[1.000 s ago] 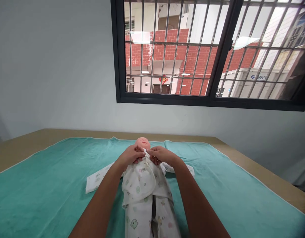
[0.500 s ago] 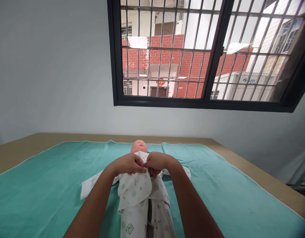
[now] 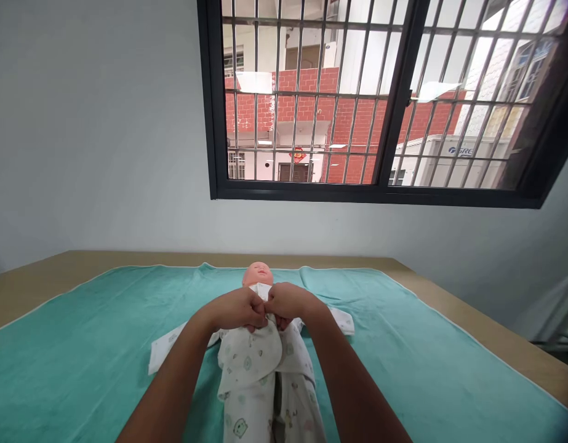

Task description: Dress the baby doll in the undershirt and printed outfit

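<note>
A baby doll (image 3: 258, 273) lies on its back, its head away from me. It wears a white printed baby top (image 3: 249, 363) with long sleeves spread to both sides, and matching trousers (image 3: 247, 418). Over the doll's chest, my left hand (image 3: 242, 309) pinches the front of the top. My right hand (image 3: 288, 303) is closed at the same spot, its fingers touching those of the left and gripping the cloth edge. The fingertips largely hide the exact bit of fabric between them.
A green cloth (image 3: 103, 344) covers most of the wooden table (image 3: 39, 267). Behind stands a pale wall (image 3: 103, 135) with a dark-framed barred window (image 3: 293, 191). Part of a metal frame (image 3: 556, 341) shows at the right edge.
Both hands stay at the doll's chest. The left fingers have curled in more tightly against the right ones. The view has shifted slightly.
</note>
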`<state>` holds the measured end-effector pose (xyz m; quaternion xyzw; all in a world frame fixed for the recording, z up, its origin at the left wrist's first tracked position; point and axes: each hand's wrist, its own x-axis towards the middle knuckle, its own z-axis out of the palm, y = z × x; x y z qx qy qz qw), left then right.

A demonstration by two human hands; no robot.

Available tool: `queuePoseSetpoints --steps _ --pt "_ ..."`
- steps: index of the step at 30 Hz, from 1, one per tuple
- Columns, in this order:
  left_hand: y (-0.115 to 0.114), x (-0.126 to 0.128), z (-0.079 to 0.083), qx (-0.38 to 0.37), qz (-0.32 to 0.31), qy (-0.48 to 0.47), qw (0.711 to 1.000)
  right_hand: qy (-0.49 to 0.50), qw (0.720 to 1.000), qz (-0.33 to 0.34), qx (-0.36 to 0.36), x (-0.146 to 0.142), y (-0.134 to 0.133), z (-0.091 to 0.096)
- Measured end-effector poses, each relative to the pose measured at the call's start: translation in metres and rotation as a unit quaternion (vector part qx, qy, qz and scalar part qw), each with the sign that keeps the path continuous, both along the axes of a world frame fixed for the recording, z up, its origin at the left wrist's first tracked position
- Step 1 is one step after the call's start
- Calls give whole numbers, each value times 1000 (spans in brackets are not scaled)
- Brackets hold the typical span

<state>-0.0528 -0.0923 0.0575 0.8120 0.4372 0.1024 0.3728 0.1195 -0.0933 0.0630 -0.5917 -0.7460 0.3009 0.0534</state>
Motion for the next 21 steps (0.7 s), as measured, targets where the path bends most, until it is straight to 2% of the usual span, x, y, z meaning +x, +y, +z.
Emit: queuePoseSetpoints --steps 3,5,12,21 --pt "-1 0 0 -10 -8 -1 1000 -46 999 -4 19 -5 -3 2" --pt "-1 0 1 -18 -9 -1 1000 -42 999 2 12 -5 -4 3" --pt "-4 0 5 -66 -8 -72 995 27 997 67 -7 11 -1 8" --pt "-12 -2 16 -100 16 -168 980 181 979 73 -57 27 -3 13"
